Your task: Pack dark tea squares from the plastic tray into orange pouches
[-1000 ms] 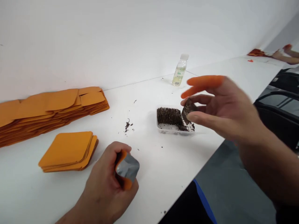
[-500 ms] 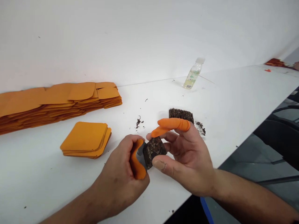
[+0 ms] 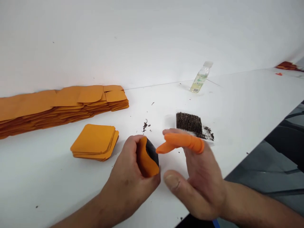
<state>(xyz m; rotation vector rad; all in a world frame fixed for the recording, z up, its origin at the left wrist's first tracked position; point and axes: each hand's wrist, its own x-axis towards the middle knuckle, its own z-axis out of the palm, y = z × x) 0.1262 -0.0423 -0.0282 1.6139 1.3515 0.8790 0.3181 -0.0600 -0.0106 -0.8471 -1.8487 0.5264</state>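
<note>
My left hand [image 3: 133, 182] is wrapped around an orange pouch [image 3: 148, 163], squeezing it so that its mouth bows apart. The pouch's other side looks dark grey. My right hand [image 3: 201, 180] is just to its right, empty, with thumb and fingers apart. An orange finger cot [image 3: 185, 141] covers at least one of its fingers. No dark brown block shows in either hand; the pouch's depth is hidden from view. Beyond my right hand sits a row of thin dark brown pieces [image 3: 189, 122] on a white sheet or tray.
A short stack of orange pouches [image 3: 93, 139] lies left of my hands. Behind it, a long overlapping pile of them [image 3: 64, 96] runs along the wall. A clear bottle [image 3: 200, 79] with yellowish liquid stands at the back. Dark crumbs [image 3: 145, 124] dot the white table [image 3: 147, 96].
The dark brown block that my right hand held at the pouch's mouth is out of sight. My right hand has let go, opened and drawn away. My left hand still grips the pouch.
</note>
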